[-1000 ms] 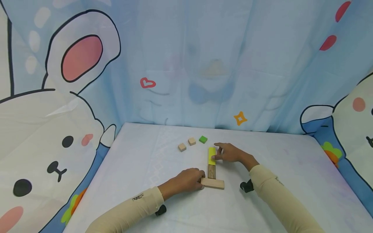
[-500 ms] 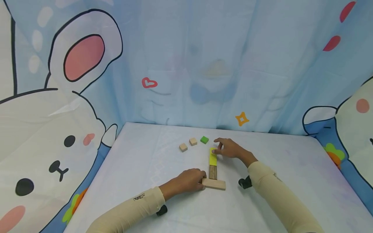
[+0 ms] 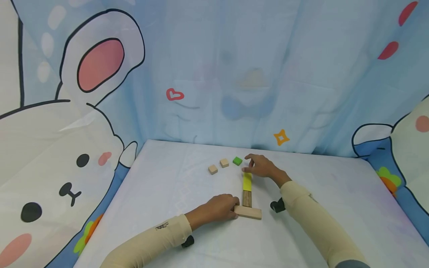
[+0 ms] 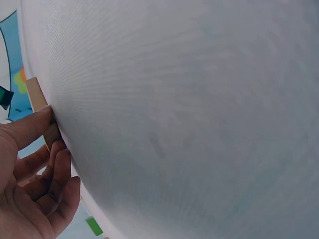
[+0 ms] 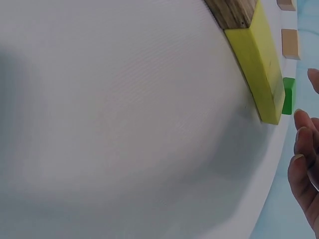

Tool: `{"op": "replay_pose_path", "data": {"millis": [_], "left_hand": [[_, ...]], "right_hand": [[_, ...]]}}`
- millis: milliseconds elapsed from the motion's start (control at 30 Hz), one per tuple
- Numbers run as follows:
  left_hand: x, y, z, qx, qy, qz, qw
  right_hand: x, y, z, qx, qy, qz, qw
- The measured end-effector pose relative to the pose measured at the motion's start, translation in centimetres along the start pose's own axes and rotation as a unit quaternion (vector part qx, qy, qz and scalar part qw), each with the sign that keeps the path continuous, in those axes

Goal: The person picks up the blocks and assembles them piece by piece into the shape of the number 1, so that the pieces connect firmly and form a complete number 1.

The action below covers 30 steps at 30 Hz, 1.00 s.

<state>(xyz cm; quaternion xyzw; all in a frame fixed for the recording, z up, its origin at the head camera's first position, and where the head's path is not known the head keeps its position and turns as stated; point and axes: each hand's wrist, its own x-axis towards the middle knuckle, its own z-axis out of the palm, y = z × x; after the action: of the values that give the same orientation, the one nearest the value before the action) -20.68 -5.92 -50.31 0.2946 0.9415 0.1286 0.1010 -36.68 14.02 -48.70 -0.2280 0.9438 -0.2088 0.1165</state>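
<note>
My left hand (image 3: 218, 207) pinches the left end of a plain wooden plank (image 3: 248, 212) lying crosswise on the table. In the left wrist view, thumb and fingertips meet on that plank (image 4: 36, 93). A dark-grained brown block (image 3: 247, 198) adjoins the plank's far side, with a yellow block (image 3: 247, 182) in line beyond it. Over the yellow block's far end is my right hand (image 3: 264, 166), thumb and fingers apart. The right wrist view has those fingers (image 5: 301, 174) holding nothing, clear of the yellow block (image 5: 256, 64). A small green block (image 3: 237, 161) lies just left of the right hand.
Two small plain wooden cubes, a nearer cube (image 3: 212, 169) and a farther cube (image 3: 224, 162), lie left of the green block. The white-covered table (image 3: 301, 230) ends at a blue printed curtain (image 3: 207, 123) behind. A black wrist device (image 3: 277, 205) hangs below the right sleeve.
My right hand has come off the yellow block and shifted away from me, closer to the green block. My left hand keeps its pinch on the plank. The whole head view has drifted slightly.
</note>
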Motion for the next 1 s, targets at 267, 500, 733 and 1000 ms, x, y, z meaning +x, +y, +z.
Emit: {"op": "replay_pose_path", "data": {"millis": [267, 500, 733, 1000], "left_hand": [[0.0, 0.0, 0.0, 0.005, -0.003, -0.004, 1.0000], [0.2, -0.2, 0.3, 0.007, 0.002, -0.003, 1.0000], [0.2, -0.1, 0.4, 0.007, 0.001, -0.007, 1.0000], [0.2, -0.1, 0.3, 0.009, -0.001, -0.012, 0.9999]], "right_hand": [[1.3, -0.3, 0.2, 0.011, 0.007, 0.009, 0.9999], [2.2, -0.8, 0.2, -0.002, -0.001, 0.020, 0.9998], [3.0, -0.5, 0.4, -0.016, -0.009, 0.037, 0.9992], [3.6, -0.7, 0.8, -0.033, -0.014, 0.033, 0.9988]]}}
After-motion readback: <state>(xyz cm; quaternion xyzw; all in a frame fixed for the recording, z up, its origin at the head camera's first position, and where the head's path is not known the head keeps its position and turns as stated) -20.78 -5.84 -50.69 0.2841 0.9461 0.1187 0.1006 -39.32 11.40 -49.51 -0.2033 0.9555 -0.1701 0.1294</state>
